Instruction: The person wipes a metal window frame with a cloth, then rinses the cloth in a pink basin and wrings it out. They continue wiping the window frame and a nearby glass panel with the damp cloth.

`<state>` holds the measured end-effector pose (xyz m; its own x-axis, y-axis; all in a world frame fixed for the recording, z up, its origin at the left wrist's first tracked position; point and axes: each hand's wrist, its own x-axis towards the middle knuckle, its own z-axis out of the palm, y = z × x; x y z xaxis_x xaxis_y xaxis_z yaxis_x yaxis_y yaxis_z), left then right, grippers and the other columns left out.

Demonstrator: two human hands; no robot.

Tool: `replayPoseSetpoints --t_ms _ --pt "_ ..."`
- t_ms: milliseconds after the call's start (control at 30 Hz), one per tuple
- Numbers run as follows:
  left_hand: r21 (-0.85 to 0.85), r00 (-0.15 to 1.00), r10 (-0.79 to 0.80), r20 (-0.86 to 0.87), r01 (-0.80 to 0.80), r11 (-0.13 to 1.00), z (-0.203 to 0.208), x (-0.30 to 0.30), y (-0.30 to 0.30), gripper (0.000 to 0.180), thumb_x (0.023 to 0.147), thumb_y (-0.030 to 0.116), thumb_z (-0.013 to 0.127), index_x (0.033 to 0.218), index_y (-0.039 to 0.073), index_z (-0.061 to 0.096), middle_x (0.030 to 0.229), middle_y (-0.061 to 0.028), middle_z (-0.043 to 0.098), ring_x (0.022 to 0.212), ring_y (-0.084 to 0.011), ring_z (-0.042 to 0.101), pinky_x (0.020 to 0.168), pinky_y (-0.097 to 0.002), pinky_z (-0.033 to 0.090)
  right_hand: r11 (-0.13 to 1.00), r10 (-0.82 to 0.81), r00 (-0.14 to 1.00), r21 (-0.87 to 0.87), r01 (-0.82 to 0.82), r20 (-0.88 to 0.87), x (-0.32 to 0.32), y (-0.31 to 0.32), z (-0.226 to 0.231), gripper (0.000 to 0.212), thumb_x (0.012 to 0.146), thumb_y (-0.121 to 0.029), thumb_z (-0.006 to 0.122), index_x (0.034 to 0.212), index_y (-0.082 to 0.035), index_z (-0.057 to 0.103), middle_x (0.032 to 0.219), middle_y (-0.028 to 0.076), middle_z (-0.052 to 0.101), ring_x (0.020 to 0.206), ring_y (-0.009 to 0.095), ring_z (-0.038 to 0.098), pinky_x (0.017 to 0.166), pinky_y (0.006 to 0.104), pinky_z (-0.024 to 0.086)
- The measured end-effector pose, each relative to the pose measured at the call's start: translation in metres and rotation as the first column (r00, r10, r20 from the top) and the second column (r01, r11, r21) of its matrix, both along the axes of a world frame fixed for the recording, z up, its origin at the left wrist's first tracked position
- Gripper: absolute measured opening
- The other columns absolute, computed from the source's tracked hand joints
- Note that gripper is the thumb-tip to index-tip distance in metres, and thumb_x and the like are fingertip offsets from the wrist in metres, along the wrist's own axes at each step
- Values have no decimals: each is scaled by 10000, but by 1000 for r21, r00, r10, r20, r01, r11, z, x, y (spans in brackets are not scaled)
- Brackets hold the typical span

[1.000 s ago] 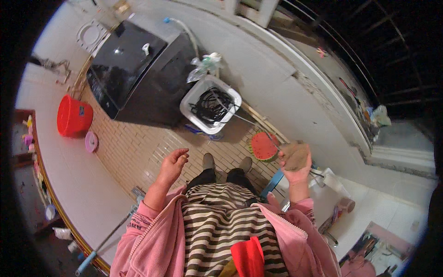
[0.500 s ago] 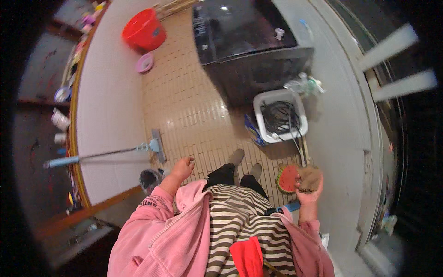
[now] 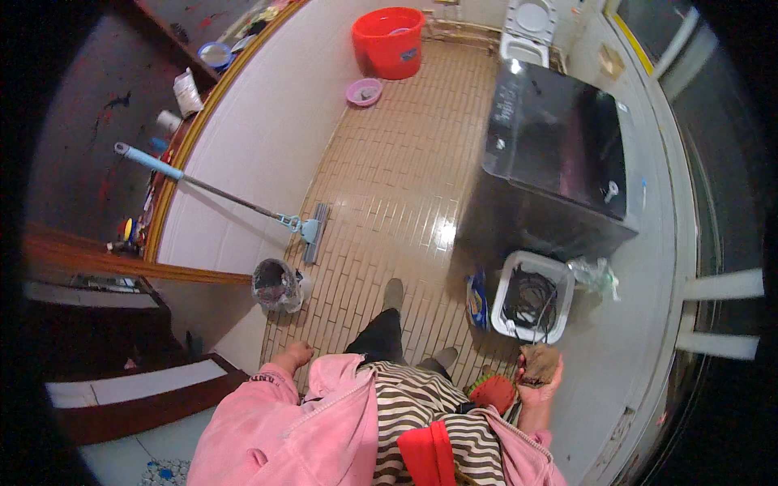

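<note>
My right hand (image 3: pixel 541 390) is closed on a brown folded cloth (image 3: pixel 537 364), holding it beside the white bin. Just below it lies a red, green-edged thing patterned like a watermelon slice (image 3: pixel 493 394), partly hidden by my clothes. My left hand (image 3: pixel 298 354) hangs low at my left side with its fingers curled in, and nothing shows in it. Nearest to that hand is a small waste bin (image 3: pixel 277 285) with a plastic liner. Beyond the bin, a mop (image 3: pixel 251 208) with a light blue handle leans against the low white wall.
A white square tub (image 3: pixel 502 301) of dark coiled hoses or cables stands by a black washing machine (image 3: pixel 559 150). A blue packet (image 3: pixel 477 301) is beside the tub. Farther off are a red bucket (image 3: pixel 378 58), a pink basin (image 3: pixel 364 93) and a toilet (image 3: pixel 531 24). The tiled floor (image 3: pixel 381 178) looks shiny.
The view has swung, bringing the toilet into sight and shifting the floor things rightward. One foot has stepped ahead. The cloth stays in my right hand; my left hand has dropped closer to my body.
</note>
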<state>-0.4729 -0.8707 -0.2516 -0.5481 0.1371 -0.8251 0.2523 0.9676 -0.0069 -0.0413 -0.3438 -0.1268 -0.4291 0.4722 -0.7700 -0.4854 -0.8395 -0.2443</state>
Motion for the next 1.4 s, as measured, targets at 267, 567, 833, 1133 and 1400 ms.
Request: replayPoseSetpoints --t_ms 267,567,833,1133,1400 --pt "201 995 89 -55 -76 977 -27 -96 51 428 905 374 624 1211 106 756 1204 -222 728 1126 -395 697 1004 -457 537 992 120 991 39 -123 59 -155 11 29 623 926 -660 596 1262 -137 642 1138 149 706 916 369 682 615 413 561" --pt "286 983 173 -56 -150 946 -38 -279 110 396 929 329 607 1210 85 742 1239 -222 712 1200 -397 657 1053 -459 507 956 251 959 119 -267 134 -332 31 57 622 924 -661 611 1311 -174 630 1240 119 700 1030 398 683 686 483 562" --pt "582 997 -10 -74 52 812 38 -360 337 440 950 317 585 1287 55 692 1266 -257 682 1196 -419 644 1031 -475 512 913 403 914 95 -397 -45 -458 100 67 556 1019 -592 545 1328 -137 622 1293 119 690 1160 348 663 835 581 571" --pt "533 991 -7 -133 78 843 45 -449 368 422 945 275 625 1296 48 676 1215 -233 699 1130 -415 660 985 -488 521 837 543 833 139 -529 -105 -656 208 46 598 1028 -609 527 1412 -152 571 1391 103 629 1226 336 622 920 569 537" --pt "612 956 285 -66 -187 769 44 -543 362 395 922 229 670 1261 28 683 1158 -229 707 1067 -400 683 914 -483 544 719 694 710 161 -676 -121 -846 271 12 628 1055 -616 452 1450 -134 530 1411 98 611 1256 308 601 1026 582 498"
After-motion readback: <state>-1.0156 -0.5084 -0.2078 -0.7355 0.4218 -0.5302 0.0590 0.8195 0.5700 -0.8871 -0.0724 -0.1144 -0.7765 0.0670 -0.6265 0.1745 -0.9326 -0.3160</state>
